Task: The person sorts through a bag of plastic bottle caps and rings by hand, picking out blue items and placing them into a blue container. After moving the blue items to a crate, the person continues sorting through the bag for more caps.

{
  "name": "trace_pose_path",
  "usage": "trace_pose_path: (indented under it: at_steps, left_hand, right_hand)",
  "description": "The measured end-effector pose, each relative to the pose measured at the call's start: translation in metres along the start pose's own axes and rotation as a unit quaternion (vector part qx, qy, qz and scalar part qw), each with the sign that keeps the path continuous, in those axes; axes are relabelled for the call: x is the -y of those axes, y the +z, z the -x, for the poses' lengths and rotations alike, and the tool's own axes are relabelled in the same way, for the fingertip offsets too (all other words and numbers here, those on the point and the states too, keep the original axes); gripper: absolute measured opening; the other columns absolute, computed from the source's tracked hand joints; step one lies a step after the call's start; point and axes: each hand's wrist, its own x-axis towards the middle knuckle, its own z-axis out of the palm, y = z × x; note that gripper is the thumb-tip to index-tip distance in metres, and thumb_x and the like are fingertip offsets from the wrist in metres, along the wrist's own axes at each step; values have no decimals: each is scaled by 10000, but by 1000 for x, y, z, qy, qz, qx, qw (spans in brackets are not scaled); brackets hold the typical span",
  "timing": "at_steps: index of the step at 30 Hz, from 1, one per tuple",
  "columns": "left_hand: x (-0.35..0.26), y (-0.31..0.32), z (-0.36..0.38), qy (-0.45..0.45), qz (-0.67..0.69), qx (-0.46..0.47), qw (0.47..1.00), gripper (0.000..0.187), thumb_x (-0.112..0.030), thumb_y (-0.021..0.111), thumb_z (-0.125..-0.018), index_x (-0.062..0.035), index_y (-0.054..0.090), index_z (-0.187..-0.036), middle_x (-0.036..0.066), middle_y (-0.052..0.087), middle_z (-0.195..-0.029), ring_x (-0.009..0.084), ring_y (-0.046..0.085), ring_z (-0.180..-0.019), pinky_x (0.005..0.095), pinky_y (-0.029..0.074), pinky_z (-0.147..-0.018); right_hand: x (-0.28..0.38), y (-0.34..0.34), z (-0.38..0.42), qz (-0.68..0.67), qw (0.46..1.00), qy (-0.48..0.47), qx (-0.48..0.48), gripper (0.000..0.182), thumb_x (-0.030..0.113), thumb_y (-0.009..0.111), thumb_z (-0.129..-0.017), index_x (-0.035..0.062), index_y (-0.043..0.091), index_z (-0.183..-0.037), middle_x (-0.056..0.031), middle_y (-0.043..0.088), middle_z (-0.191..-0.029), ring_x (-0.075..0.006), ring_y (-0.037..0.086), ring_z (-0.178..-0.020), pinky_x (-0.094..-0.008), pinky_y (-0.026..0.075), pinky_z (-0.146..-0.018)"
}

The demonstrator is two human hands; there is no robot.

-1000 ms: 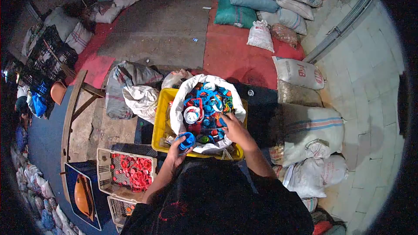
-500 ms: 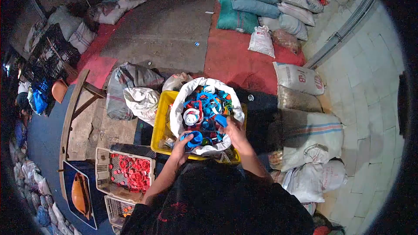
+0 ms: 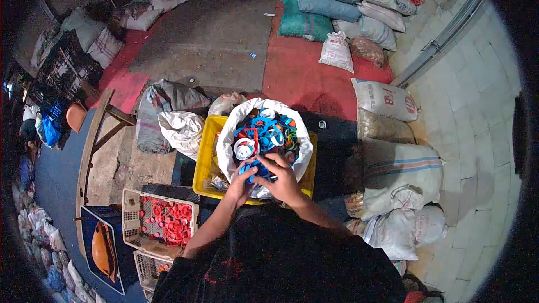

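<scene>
Both my hands meet over the near side of an open white sack point(image 3: 225, 134) whose rim is rolled back. My left hand point(image 3: 239, 186) is closed round a blue round plastic cap point(image 3: 247, 170). From the right, my right hand point(image 3: 284, 184) closes in against it, its fingers curled over blue plastic; where one piece ends and the other begins is hidden. Inside the sack lie mixed plastic caps and rings point(image 3: 269, 129), mostly blue, with some white, red, green and orange. A white ring-shaped piece point(image 3: 245, 148) rests just beyond my left hand. The sack sits in a yellow crate point(image 3: 205, 148).
Left of me stands a beige crate point(image 3: 132, 235) of red plastic pieces, with a second crate point(image 3: 147, 272) nearer. A wooden frame point(image 3: 92, 151) and a white crumpled sack point(image 3: 182, 132) are beyond. Filled sacks point(image 3: 401, 168) line the right wall; more are stacked at the back.
My right hand has moved left and down with its blue piece, from the sack's right side to my left hand. The two hands now touch over the blue plastic.
</scene>
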Motion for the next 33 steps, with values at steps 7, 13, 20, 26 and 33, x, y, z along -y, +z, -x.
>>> trace_pose_path:
  at_steps: [7, 13, 20, 26, 33]
  left_hand:
    - [3, -22, 5, 42, -5, -44, 998, 440, -231, 618, -824, -134, 554, -1249, 81, 612, -1101, 225, 634, -939, 352, 588, -725]
    - [15, -68, 36, 49, -6, -54, 997, 444, -181, 592, -767, -83, 547, -1198, 135, 632, -1019, 268, 658, -806, 363, 595, -681]
    - [21, -67, 70, -4, -107, -13, 994, 503, -166, 575, -712, -48, 547, -1200, 149, 649, -1025, 253, 677, -864, 372, 605, -756]
    - [26, -66, 72, -3, -61, -18, 998, 524, -175, 583, -709, -59, 544, -1219, 142, 645, -1066, 260, 673, -899, 389, 609, -774]
    - [27, -55, 79, 8, -21, -82, 996, 494, -167, 578, -699, -65, 556, -1182, 141, 634, -1039, 275, 676, -903, 428, 620, -772]
  right_hand:
    - [-16, 4, -3, -156, 983, 47, 89, 567, 222, 733, -900, 5, 538, -1385, -187, 584, -1354, -277, 560, -1245, -393, 428, -1038]
    - [-71, -7, 7, 49, 976, -48, 208, 310, 209, 659, -942, 48, 662, -1208, -168, 601, -1310, -359, 547, -1237, -444, 434, -1042]
    - [-102, -4, 1, 216, 940, -25, 263, 302, 347, 697, -871, 120, 745, -1065, -96, 504, -1475, -357, 381, -1405, -588, 299, -1123]
    - [-56, 5, -36, 204, 950, 9, 236, 225, 288, 706, -866, 110, 744, -997, -73, 649, -1197, -264, 540, -1218, -511, 370, -1064]
    - [-82, 36, -18, 205, 909, -175, 317, 213, 253, 674, -856, 123, 743, -1010, -17, 601, -1331, -248, 520, -1240, -411, 392, -1032]
